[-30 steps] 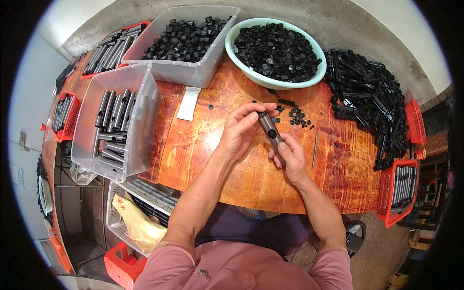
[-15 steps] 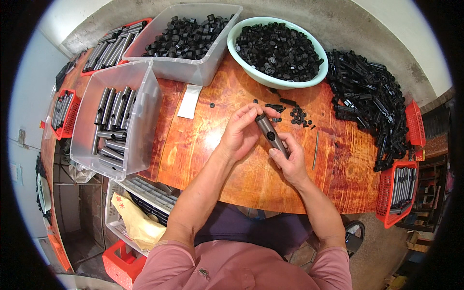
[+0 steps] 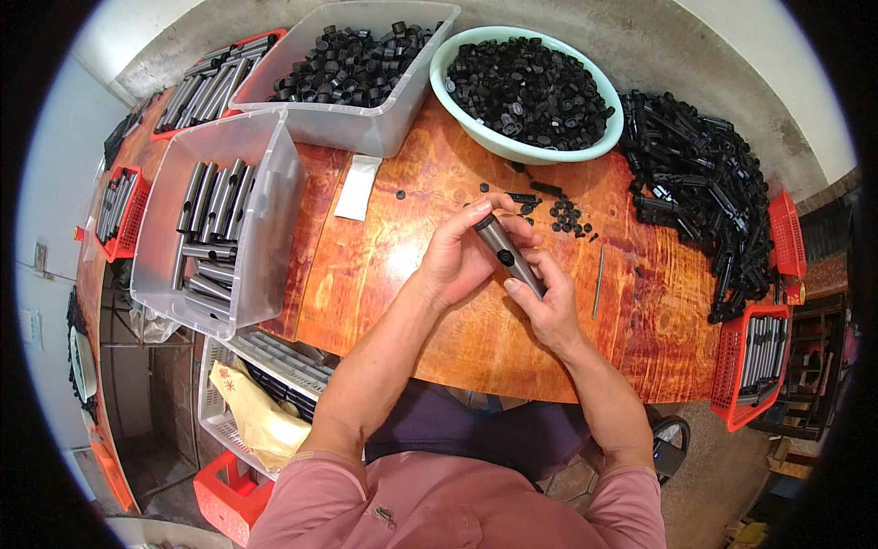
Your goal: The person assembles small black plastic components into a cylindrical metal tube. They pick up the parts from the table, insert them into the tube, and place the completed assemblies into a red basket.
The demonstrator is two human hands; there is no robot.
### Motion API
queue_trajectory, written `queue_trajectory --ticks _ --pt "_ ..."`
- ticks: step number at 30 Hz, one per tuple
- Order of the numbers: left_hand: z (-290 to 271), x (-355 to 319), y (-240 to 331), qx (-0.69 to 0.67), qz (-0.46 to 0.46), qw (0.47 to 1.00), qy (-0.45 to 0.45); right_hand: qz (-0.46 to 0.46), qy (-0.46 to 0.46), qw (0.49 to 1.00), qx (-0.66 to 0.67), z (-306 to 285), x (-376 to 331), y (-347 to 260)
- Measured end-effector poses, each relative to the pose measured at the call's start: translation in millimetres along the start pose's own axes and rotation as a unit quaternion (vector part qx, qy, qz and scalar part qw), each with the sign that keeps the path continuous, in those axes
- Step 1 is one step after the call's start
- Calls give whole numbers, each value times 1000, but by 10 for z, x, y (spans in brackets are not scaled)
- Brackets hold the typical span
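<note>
A wooden tabletop [image 3: 366, 265], stained orange-brown, stands before a grey-and-white wall [image 3: 585, 27]. The metal tube [image 3: 497, 241] is positioned above its near portion, tilted, between my two hands. My left hand [image 3: 457, 254] is closed around the tube's far end; my right hand [image 3: 554, 300] is clamped on the near end, thumb on top. This two-ended grip appears chosen to steady the tube and keep its side hole [image 3: 506, 258] facing up, in my sight.

Just beyond my right hand lie small black pieces [image 3: 569, 218], spread loose, probably so that each can be picked singly. To that hand's right rests a thin rod [image 3: 599, 284], seemingly kept within reach.

Beyond and left of my left hand is a white strip [image 3: 357, 188]; farther left, a clear bin [image 3: 274, 183] holds similar tubes [image 3: 216, 206], many side by side, likely to save space. Beyond both hands, a second clear bin [image 3: 389, 133] and a pale green basin [image 3: 549, 157] contain loose black parts, apparently to prevent scattering. To my right hand's far right, a black heap [image 3: 700, 192] lies uncontained.
</note>
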State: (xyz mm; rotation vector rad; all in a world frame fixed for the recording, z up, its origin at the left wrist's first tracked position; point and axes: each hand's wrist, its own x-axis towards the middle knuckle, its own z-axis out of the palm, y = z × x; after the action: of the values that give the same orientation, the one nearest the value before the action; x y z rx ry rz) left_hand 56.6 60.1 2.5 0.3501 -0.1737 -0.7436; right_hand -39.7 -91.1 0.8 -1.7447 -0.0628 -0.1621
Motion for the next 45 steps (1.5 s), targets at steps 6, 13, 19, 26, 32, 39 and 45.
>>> queue_trajectory --ticks 6,13,19,26,32,39,45 --pt "-64 -24 24 -2 -17 1000 -26 106 -55 982 146 -58 -11 -81" --pt "-135 -52 84 26 -29 993 -111 187 -157 926 288 -150 -6 -53" --pt "-82 -71 86 14 -32 996 -79 165 -114 943 265 -92 -8 -29" --pt "-17 -11 9 -39 7 999 -7 11 20 999 -39 10 43 -33" --pt "-98 4 -15 -14 -28 1000 -1 -53 70 984 -157 41 21 -35" --pt "-108 -8 27 13 -35 999 -26 -12 9 999 -34 -61 -15 5" --pt "-136 -46 47 21 -33 997 -73 178 -86 962 187 -150 -37 -130"
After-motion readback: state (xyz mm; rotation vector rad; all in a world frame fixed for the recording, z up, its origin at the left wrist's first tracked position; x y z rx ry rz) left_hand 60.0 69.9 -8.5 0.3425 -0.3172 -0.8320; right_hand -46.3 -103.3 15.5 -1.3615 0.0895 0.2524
